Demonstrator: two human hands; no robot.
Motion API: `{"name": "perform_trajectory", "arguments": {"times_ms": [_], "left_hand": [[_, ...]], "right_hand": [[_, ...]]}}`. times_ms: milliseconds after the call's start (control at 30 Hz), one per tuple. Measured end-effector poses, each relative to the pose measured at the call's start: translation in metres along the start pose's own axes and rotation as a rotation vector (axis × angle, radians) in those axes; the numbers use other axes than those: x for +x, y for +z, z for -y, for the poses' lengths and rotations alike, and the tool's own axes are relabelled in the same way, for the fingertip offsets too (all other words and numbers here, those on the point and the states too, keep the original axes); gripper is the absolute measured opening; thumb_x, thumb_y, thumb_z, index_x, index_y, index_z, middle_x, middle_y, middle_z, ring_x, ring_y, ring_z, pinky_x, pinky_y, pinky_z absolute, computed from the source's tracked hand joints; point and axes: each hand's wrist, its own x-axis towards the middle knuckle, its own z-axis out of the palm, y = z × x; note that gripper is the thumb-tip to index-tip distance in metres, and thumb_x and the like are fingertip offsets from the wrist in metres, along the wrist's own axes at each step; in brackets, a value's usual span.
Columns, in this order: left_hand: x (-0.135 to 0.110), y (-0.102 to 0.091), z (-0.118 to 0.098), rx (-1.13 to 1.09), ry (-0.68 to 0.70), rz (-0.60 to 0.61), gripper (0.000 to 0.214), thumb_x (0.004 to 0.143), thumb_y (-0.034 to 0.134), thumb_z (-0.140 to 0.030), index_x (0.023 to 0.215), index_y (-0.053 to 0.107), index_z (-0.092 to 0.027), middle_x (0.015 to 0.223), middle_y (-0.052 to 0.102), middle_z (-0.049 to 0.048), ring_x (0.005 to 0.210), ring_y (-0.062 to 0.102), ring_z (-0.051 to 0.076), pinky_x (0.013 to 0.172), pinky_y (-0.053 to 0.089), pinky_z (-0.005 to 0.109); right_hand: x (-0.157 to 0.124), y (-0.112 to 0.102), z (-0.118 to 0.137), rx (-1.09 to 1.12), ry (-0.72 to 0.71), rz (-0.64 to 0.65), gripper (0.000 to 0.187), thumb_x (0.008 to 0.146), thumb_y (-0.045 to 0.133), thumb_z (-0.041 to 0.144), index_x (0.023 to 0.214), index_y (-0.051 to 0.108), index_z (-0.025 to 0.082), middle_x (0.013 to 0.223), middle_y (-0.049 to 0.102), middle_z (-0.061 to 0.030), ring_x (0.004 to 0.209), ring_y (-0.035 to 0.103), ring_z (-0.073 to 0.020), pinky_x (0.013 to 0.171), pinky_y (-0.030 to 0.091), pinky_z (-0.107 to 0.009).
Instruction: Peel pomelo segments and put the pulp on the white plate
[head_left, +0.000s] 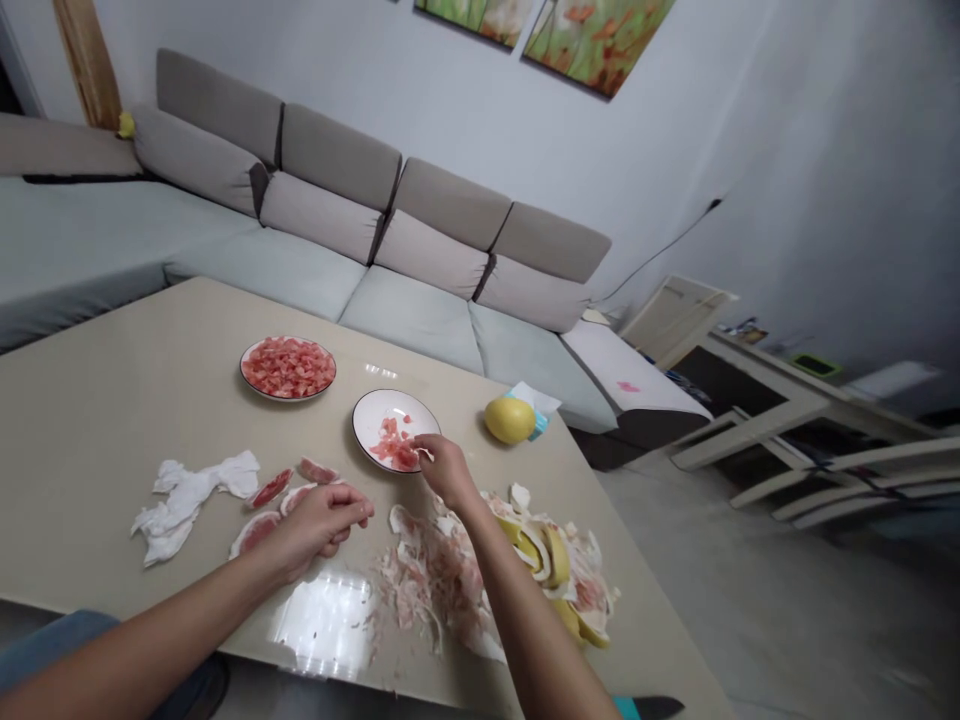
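My right hand (448,472) reaches over the near right rim of a white, dark-edged plate (367,412). Its fingertips are pinched on a piece of red pomelo flesh, beside the small heap of pomelo flesh (390,440) lying there. My left hand (319,525) hovers lower left with thumb and fingers curled together; what they hold, if anything, is hidden. Just behind it lie several pomelo segments (270,488) with pale skin, partly covered by the hand. Shredded pomelo membrane (427,565) is scattered on the table below my right wrist.
A second plate (288,398) heaped with red flesh stands farther back on the table (112,400). Crumpled tissue (184,505) lies left. To the right are a whole yellow pomelo (510,420), a tissue pack (541,408), peel (556,555) and a knife (649,707) near the edge. A sofa (409,310) stands behind.
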Motion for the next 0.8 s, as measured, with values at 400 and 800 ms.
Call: {"name": "perform_trajectory", "arguments": {"times_ms": [400,800], "left_hand": [[0.01,-0.003,0.002,0.146,0.072,-0.095,0.039,0.069,0.072,-0.049,0.081,0.067,-0.012,0.067,0.053,-0.0026,0.045,0.032,0.005,0.039,0.016,0.02],[-0.002,0.028,-0.003,0.313,0.047,0.079,0.044,0.068,0.073,-0.057,0.07,0.062,-0.014,0.051,0.033,-0.0095,0.045,0.023,0.006,0.043,0.012,0.021]], "right_hand": [[0.008,-0.012,0.014,-0.044,-0.021,-0.034,0.041,0.074,0.06,0.009,0.112,0.068,0.022,0.116,0.065,-0.0089,0.1,0.062,-0.022,0.094,0.045,-0.038],[-0.12,-0.004,0.047,0.22,-0.017,0.018,0.017,0.085,0.064,0.028,0.081,0.076,0.016,0.078,0.073,-0.0039,0.074,0.067,-0.0157,0.066,0.05,-0.022]]}}
